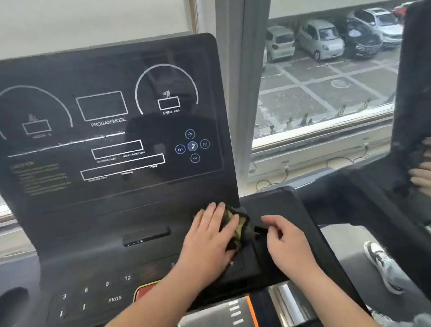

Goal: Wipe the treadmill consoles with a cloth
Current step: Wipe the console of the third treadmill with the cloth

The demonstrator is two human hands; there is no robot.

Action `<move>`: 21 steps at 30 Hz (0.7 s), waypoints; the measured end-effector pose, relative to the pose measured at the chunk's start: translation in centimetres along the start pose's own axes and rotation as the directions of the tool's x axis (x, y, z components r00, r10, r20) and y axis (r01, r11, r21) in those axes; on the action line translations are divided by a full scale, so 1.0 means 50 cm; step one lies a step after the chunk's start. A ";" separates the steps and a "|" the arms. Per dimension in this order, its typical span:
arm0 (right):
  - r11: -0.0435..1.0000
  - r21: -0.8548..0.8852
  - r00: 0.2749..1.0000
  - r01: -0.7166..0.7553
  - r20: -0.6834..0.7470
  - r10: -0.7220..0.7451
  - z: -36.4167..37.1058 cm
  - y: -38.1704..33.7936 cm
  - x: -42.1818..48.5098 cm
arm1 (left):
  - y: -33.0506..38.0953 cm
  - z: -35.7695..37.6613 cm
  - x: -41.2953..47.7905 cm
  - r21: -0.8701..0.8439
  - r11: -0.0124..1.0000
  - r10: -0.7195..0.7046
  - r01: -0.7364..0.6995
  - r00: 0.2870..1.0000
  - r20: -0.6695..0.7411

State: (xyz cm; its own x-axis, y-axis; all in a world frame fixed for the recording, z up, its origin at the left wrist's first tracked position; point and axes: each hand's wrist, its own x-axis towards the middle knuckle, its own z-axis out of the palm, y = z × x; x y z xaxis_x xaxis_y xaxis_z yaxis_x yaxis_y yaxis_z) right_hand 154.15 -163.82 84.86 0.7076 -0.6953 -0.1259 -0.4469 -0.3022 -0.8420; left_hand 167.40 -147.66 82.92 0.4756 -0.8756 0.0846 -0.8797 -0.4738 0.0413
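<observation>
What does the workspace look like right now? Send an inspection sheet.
Surface: treadmill console, dark, pale streak across its display.
Job's things: cloth at the display's lower right.
Clutter: nothing seen.
Hands: left hand flat on cloth; right hand beside it, fingers curled, grip unclear.
Cables: thin cable on ledge below window.
Surroundings: window, parked cars outside; second console at right.

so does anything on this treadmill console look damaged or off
Yes. A ragged white streak runs across the left half of the console display, like a scratch or dried smear; which, I cannot tell. The label under the middle box reads PROGAM/MODE, a misspelling. Nothing looks spilled.
</observation>
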 end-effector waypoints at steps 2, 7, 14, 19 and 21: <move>0.995 -0.097 0.999 0.034 0.016 -0.032 -0.009 0.003 -0.001 | -0.045 -0.018 0.031 0.085 0.996 0.046 -0.039 0.995 -0.088; 0.977 -0.203 0.990 0.057 0.140 -0.028 -0.005 0.020 -0.001 | 0.056 0.012 0.009 -0.115 0.971 -0.224 0.209 0.965 -0.136; 0.941 -0.334 0.982 0.043 0.190 0.022 -0.015 0.026 0.002 | 0.058 0.011 -0.038 -0.094 0.992 0.069 -0.078 0.993 -0.099; 0.902 -0.419 0.972 0.104 0.234 -0.004 -0.006 0.033 -0.009 | -0.010 -0.003 0.004 0.003 0.982 -0.188 0.189 0.976 -0.114; 0.894 -0.436 0.977 0.100 0.214 -0.004 0.002 0.034 -0.014 | 0.039 0.003 -0.013 -0.079 0.965 -0.257 0.251 0.962 -0.090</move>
State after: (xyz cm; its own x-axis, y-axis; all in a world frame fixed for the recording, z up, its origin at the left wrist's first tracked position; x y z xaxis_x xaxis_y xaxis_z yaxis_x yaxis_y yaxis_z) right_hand 152.95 -163.81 83.46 0.8103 -0.5383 -0.2316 -0.5680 -0.6241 -0.5366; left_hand 165.38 -148.02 82.81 0.6836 -0.7120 0.1605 -0.7298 -0.6694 0.1392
